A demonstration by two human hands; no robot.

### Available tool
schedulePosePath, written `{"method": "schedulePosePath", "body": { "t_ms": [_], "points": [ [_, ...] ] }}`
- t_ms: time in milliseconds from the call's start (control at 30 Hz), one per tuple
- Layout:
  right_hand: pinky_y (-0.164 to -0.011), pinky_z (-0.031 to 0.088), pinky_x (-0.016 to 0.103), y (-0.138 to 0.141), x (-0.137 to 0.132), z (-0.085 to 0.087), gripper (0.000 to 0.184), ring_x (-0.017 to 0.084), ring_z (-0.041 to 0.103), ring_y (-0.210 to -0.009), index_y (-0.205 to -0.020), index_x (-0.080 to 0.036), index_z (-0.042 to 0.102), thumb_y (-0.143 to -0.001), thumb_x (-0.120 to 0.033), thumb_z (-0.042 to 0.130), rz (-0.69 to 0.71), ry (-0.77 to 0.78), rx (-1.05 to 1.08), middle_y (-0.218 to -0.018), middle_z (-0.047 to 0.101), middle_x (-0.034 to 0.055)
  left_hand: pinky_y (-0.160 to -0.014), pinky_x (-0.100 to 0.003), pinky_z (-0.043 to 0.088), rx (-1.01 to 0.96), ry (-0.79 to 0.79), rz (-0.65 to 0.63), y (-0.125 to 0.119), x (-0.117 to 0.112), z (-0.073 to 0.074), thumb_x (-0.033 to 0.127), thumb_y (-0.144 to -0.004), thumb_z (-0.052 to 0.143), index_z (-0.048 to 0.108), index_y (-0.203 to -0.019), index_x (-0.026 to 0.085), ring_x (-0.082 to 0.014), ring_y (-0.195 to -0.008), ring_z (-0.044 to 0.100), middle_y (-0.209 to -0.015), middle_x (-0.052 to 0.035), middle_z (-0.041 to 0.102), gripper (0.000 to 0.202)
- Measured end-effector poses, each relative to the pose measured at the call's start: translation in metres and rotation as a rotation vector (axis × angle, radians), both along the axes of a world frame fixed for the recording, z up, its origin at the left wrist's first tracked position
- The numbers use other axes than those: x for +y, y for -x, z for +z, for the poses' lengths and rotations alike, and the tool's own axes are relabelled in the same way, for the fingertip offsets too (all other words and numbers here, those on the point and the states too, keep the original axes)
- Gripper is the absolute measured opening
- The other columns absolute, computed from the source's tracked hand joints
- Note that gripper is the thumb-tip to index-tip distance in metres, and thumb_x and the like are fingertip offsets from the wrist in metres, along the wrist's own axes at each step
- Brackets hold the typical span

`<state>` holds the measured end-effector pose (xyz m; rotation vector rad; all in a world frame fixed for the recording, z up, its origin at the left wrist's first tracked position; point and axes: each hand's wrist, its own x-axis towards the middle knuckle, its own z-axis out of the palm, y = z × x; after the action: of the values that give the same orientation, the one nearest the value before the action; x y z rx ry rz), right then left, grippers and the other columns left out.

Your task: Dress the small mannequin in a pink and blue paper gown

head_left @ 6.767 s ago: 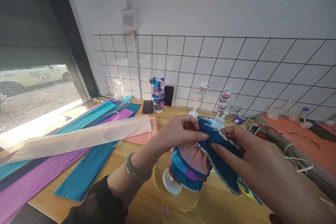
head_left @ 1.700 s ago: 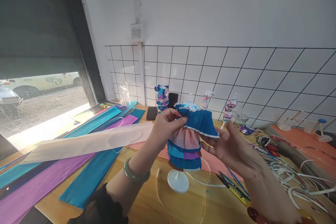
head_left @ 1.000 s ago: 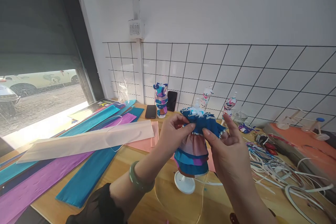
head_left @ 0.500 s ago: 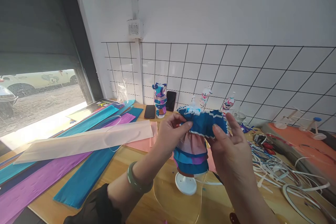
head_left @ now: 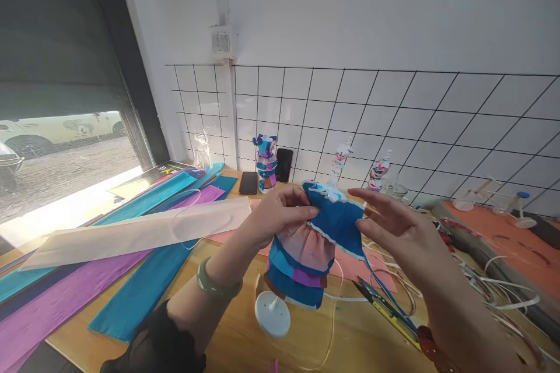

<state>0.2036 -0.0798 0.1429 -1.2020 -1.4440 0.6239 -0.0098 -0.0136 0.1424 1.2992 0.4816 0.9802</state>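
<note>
A small dress-form figure [head_left: 301, 247] in a tiered pink, blue and purple paper skirt stands tilted, its white round base [head_left: 272, 315] swung to the left. A blue crepe paper piece [head_left: 336, 218] with a pale wavy edge wraps its upper part. My left hand [head_left: 284, 213] pinches the blue piece's left side between thumb and fingers, against the figure. At the other end of that piece, my right hand [head_left: 394, 227] has thumb and fingers apart, the tips close to its edge. Whether they touch it is hard to see.
Crepe paper strips [head_left: 144, 233] spread across the left of the table. Yellow-handled snips [head_left: 389, 312] lie near my right wrist. A finished dressed figure [head_left: 266, 163] and two phones stand by the wall. Tangled cords [head_left: 494, 297] and an orange board [head_left: 485, 224] are on the right.
The figure has tilted, its base moving left and its top right. My right hand has loosened from the blue paper and shifted slightly right. The snips have come into view.
</note>
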Motion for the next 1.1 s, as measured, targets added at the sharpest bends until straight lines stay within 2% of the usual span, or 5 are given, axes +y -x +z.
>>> {"method": "schedulePosePath", "body": {
  "t_ms": [167,433,667,800,1100],
  "points": [
    [-0.088,0.051,0.04,0.001,-0.009,0.003,0.027,0.027,0.064,-0.099,-0.092,-0.028,0.071,-0.075,-0.049,0.073,0.014,0.016,-0.175,-0.101,0.071,0.0045,-0.071,-0.026,0.044,0.109,-0.051,0.019,-0.003,-0.002,-0.003,0.022,-0.064,0.081,0.059,-0.074,0.014,-0.0087,-0.07,0.056,-0.073,0.0022,0.06,0.026],
    [-0.071,0.054,0.033,0.006,-0.022,0.014,0.036,0.025,0.069,-0.084,-0.093,-0.025,0.072,-0.077,-0.056,0.068,0.143,0.316,-0.254,-0.09,0.075,0.005,-0.066,-0.025,0.04,0.187,-0.073,-0.012,-0.01,-0.005,-0.008,0.025,-0.062,0.08,0.055,-0.07,0.014,-0.0085,-0.066,0.052,-0.069,0.0034,0.056,0.029],
    [-0.056,0.05,0.028,0.016,-0.024,0.02,0.034,0.021,0.068,-0.068,-0.082,-0.024,0.073,-0.078,-0.055,0.062,0.006,0.27,-0.38,-0.072,0.073,0.0025,-0.055,-0.022,0.028,0.262,-0.179,0.049,-0.02,-0.005,-0.019,0.033,-0.066,0.076,0.04,-0.062,0.018,-0.0066,-0.056,0.036,-0.057,0.0084,0.038,0.039],
    [-0.055,0.048,0.029,0.019,-0.021,0.019,0.037,0.02,0.067,-0.064,-0.081,-0.022,0.072,-0.08,-0.056,0.058,-0.082,0.245,-0.427,-0.07,0.073,0.0023,-0.06,-0.024,0.03,0.276,-0.299,0.096,-0.025,-0.003,-0.025,0.034,-0.069,0.074,0.04,-0.059,0.018,-0.0082,-0.061,0.037,-0.06,0.0071,0.038,0.038],
    [-0.05,0.046,0.03,0.016,-0.017,0.015,0.045,0.02,0.064,-0.054,-0.077,-0.02,0.068,-0.083,-0.061,0.051,-0.161,0.293,-0.39,-0.058,0.068,0.0018,-0.067,-0.024,0.037,0.144,-0.323,0.114,-0.032,-0.007,-0.028,0.025,-0.073,0.071,0.046,-0.063,0.017,-0.0079,-0.063,0.042,-0.063,0.0064,0.044,0.029]
  ]
}}
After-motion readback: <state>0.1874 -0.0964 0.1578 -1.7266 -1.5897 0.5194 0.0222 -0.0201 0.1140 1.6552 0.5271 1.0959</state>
